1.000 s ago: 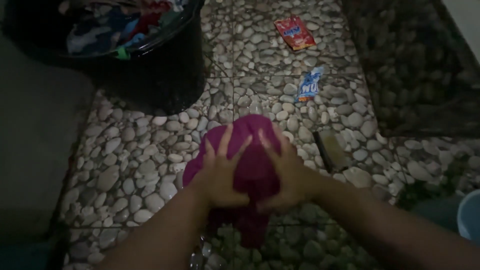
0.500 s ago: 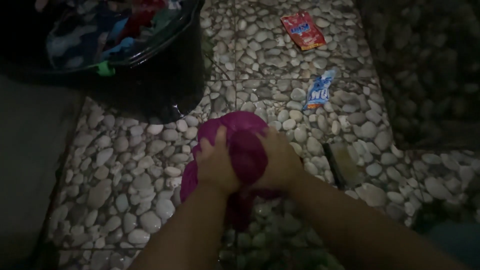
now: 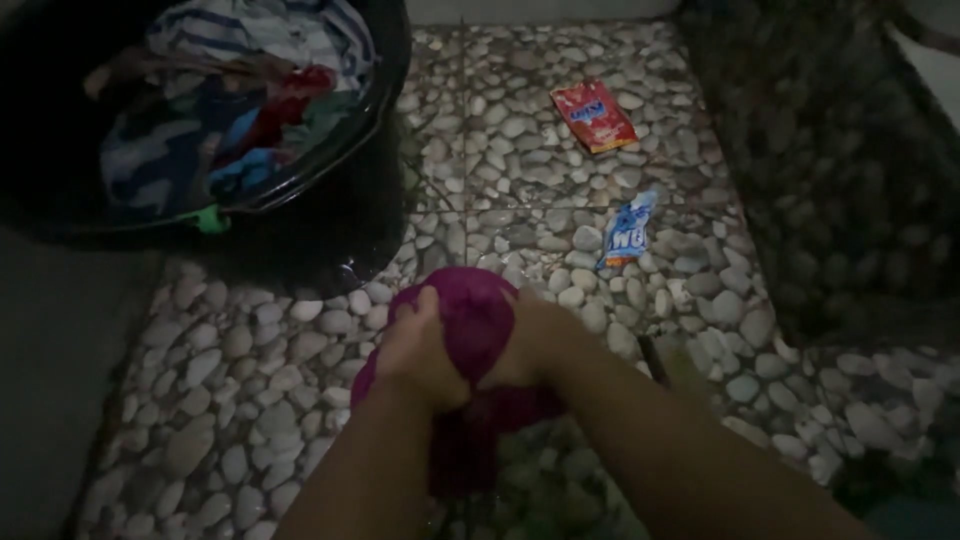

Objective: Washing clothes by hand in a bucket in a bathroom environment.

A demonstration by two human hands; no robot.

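A wet magenta cloth (image 3: 472,318) lies bunched on the pebble-patterned floor (image 3: 250,400) in the middle of the view. My left hand (image 3: 420,350) grips its left side with curled fingers. My right hand (image 3: 530,340) clasps its right side, pressed close against the left hand. The cloth bulges up between both hands and trails down toward me between my forearms.
A black basin (image 3: 330,160) full of mixed coloured clothes stands at the upper left. A red sachet (image 3: 593,115) and a blue-and-white sachet (image 3: 626,230) lie on the floor beyond my hands. A dark brush-like object (image 3: 665,362) lies by my right forearm. A dark pebble wall (image 3: 840,180) rises at right.
My fingers were spread flat over the cloth; they have now closed and drawn together, bunching the cloth between both hands. The view has tilted down a little.
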